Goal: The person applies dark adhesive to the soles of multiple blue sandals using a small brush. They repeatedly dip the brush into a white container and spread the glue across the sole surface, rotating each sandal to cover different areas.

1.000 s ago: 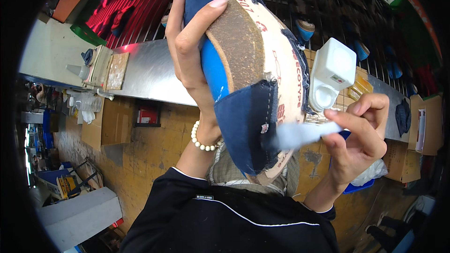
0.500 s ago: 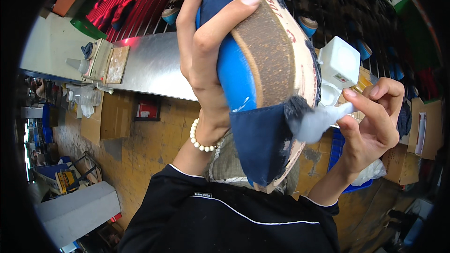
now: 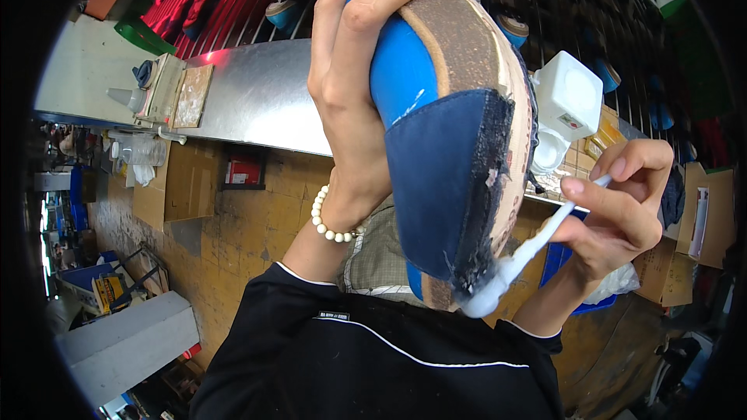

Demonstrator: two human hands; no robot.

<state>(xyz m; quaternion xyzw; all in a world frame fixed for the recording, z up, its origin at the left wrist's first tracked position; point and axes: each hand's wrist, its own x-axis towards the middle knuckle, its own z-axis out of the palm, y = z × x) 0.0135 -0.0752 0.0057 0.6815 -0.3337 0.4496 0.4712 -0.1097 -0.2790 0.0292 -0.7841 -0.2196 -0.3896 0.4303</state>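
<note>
My left hand [image 3: 346,85] grips an unfinished shoe [image 3: 436,179] from its left side, thumb over the edge of the sole. The shoe has a dark navy fabric upper over a bright blue last [image 3: 401,62], with a brown speckled strip and a pale underside. Between the thumb and fingers of my right hand [image 3: 622,202] is a slim brush [image 3: 537,245] coated in white, glue-like matter. Its tip touches the frayed dark edge of the fabric at the shoe's lower end. A dark, wet-looking band runs along that edge.
Beyond my right hand stands a white plastic container [image 3: 572,97]. A metal bench [image 3: 264,97] stretches across the far left, with a wooden block [image 3: 193,97] on it. Behind is a dark slatted rack holding several blue-tipped shoes. Cardboard boxes [image 3: 187,183] and a blue crate [image 3: 554,264] sit lower down.
The brush has moved down along the fabric edge, from the middle of the shoe to its lower end. My left hand has turned the shoe slightly and shifted it right.
</note>
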